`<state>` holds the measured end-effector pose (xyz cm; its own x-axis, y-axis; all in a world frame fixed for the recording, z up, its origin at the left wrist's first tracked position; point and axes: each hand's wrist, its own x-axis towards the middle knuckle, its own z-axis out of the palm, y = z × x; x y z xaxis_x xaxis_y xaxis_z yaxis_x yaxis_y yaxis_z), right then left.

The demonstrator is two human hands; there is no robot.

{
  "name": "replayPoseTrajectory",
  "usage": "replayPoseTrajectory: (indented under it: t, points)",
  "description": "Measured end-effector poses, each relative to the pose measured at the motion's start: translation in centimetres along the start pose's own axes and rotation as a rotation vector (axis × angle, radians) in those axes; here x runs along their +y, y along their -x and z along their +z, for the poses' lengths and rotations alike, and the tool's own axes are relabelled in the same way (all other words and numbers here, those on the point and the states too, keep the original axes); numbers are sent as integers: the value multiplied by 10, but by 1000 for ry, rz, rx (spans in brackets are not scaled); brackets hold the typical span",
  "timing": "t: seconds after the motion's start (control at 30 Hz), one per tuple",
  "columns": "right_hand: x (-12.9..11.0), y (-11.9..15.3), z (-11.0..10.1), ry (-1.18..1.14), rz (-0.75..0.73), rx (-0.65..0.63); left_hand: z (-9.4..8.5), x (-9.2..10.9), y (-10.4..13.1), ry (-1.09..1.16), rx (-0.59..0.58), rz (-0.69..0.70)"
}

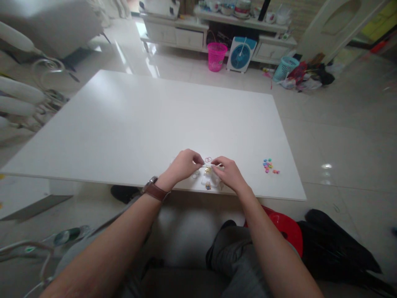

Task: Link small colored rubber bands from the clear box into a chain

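Observation:
Close to the table's near edge, my left hand [185, 164] is closed in a pinch, its thumb and forefinger pressed round something too small to make out. Facing it, my right hand [228, 170] pinches too, and what its fingertips hold is also unclear. Just beyond the fingertips lie thin reddish rings [208, 159]. Between the hands, a small gold-coloured piece [208, 170] sits at the top of a clear packet or container. Nearer the edge is a small figure-like charm [208, 186]. Part of the clear material is hidden by my right hand.
The white table [173, 111] reaches far ahead and to the left. Several small colourful pieces [267, 165] lie on its right side. A red stool [285, 229] and a black bag [335, 248] are below right. A pink basket [216, 56] and a blue fan [241, 54] stand beyond.

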<state>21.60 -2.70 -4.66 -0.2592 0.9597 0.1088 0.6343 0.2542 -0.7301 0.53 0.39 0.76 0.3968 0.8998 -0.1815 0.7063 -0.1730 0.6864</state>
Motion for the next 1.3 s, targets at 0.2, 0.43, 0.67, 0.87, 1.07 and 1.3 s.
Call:
replayPoseTrajectory:
  t: [0.2, 0.43, 0.67, 0.87, 1.07, 1.3]
  points:
    - [-10, -1, -1, -216, -24, 49, 5, 9, 6, 206, 80, 20]
    - [-15, 0, 0, -275, -18, 60, 9, 13, 5, 274, 111, 18]
    - [-15, -1, -4, -211, 4, 93, 10, 17, 7, 245, 106, 57]
    - [-2, -1, -11, -79, 43, 70, 8, 16, 8, 132, 118, 34]
    - [12, 2, -15, 111, -5, -13, 6, 15, 9, 52, 103, 43]
    - [20, 5, -10, 229, -42, -123, 7, 14, 9, 32, 105, 66]
